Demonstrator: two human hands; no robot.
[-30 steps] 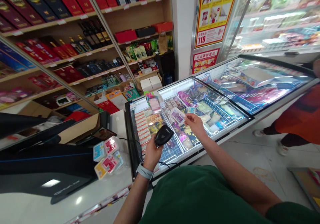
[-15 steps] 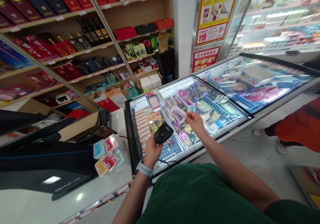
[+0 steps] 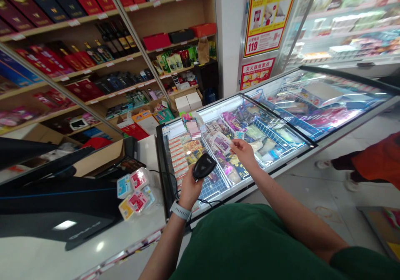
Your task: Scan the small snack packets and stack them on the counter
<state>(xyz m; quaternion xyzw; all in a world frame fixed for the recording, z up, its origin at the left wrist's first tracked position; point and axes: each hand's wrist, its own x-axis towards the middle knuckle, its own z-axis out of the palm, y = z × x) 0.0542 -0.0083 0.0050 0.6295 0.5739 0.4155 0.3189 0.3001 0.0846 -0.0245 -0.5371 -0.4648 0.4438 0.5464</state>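
My left hand is wrapped round the handle of a black barcode scanner, whose head points up and to the right. A pale watch strap circles that wrist. My right hand pinches the right edge of a small flat pack with a purple and white label, held over the glass-topped chest freezer. Scanner and pack are apart, the pack lying farther off and to the right. Several small clear plastic tubs with red, blue and yellow labels are heaped on the white counter at left.
A black checkout terminal stands on the counter at left. The scanner's cable trails by the freezer edge. Shelves with boxes and bottles rise behind. A person in orange is at the right, beside the freezer.
The person in orange has shifted slightly to the right. My hands, the scanner and the pack are almost where they were.
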